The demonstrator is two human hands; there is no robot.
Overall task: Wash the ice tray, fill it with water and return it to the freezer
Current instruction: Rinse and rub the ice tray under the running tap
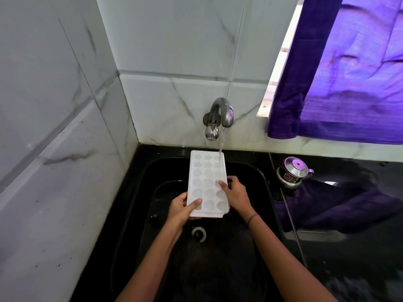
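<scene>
A white ice tray with several shaped cells is held lengthwise over the black sink. My left hand grips its near left corner, thumb on top. My right hand holds the right edge, fingers laid over the cells. A chrome wall tap runs, and its thin stream lands on the tray's far right corner.
The sink drain lies below the tray. A small steel kettle stands on the black counter at the right, beside a dark purple cloth. A purple curtain hangs at the upper right. Marble-tiled walls close in the left and back.
</scene>
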